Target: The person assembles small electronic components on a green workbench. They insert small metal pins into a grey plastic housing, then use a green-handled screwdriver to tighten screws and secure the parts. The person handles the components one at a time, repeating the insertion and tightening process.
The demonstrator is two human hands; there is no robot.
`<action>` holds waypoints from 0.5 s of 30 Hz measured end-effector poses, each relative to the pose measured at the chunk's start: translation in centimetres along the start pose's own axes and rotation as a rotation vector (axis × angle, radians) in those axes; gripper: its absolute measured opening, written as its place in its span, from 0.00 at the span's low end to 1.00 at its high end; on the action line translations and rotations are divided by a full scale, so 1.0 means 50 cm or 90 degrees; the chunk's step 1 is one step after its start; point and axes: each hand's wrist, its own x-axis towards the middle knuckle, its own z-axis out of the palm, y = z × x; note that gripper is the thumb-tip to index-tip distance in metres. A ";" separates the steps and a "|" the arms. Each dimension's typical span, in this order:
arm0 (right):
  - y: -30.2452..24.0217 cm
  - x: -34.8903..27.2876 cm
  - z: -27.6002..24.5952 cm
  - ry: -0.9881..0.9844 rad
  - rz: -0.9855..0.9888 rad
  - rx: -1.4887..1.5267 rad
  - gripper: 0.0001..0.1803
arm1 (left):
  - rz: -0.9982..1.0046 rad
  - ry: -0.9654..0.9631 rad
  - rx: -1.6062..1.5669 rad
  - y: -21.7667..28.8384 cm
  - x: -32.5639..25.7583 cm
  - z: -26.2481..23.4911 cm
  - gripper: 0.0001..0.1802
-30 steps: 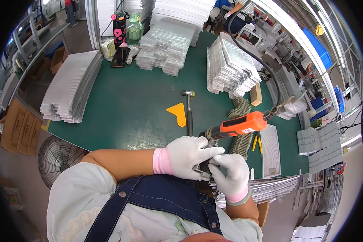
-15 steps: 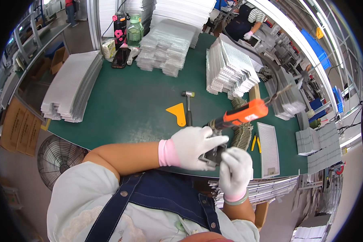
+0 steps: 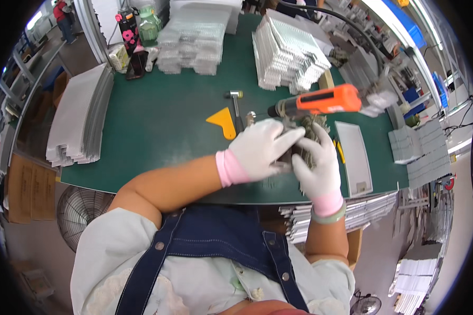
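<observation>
Right hand [image 3: 320,169] has uncurled since the last frame, fingers apart beside the gray part [image 3: 284,165] gripped in left hand [image 3: 258,150], orange driver [image 3: 328,100] just beyond; part not set down, completion unclear.

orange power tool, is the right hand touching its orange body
Apart. The head view shows the right hand below the orange power tool, with a narrow gap between its fingertips and the orange body.

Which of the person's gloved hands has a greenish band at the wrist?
The right hand: a pale greenish band sits below its pink cuff. The left hand has a pink cuff too, but no band shows.
</observation>
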 end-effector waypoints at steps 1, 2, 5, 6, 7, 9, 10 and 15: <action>0.022 0.004 0.004 -0.012 0.021 0.027 0.19 | -0.029 -0.031 -0.002 -0.001 0.009 0.002 0.42; 0.029 -0.006 0.006 -0.024 0.019 0.008 0.20 | -0.026 -0.030 -0.008 0.001 0.006 0.012 0.42; 0.048 -0.008 0.019 -0.048 0.004 -0.042 0.20 | -0.003 -0.015 0.012 -0.018 -0.007 0.045 0.43; 0.060 -0.009 0.028 -0.062 0.010 -0.075 0.20 | -0.014 -0.029 0.009 -0.029 -0.011 0.062 0.42; 0.077 -0.008 0.040 -0.077 0.015 -0.109 0.19 | -0.025 -0.041 0.007 -0.040 -0.013 0.075 0.42; 0.110 -0.006 0.068 -0.135 0.047 -0.106 0.19 | -0.056 -0.109 0.007 -0.048 -0.016 0.088 0.42; 0.119 -0.009 0.067 -0.150 0.044 -0.131 0.18 | -0.048 -0.099 0.013 -0.047 -0.018 0.093 0.42; 0.121 -0.004 0.053 -0.224 -0.009 -0.132 0.18 | -0.032 -0.096 0.015 -0.045 -0.034 0.105 0.43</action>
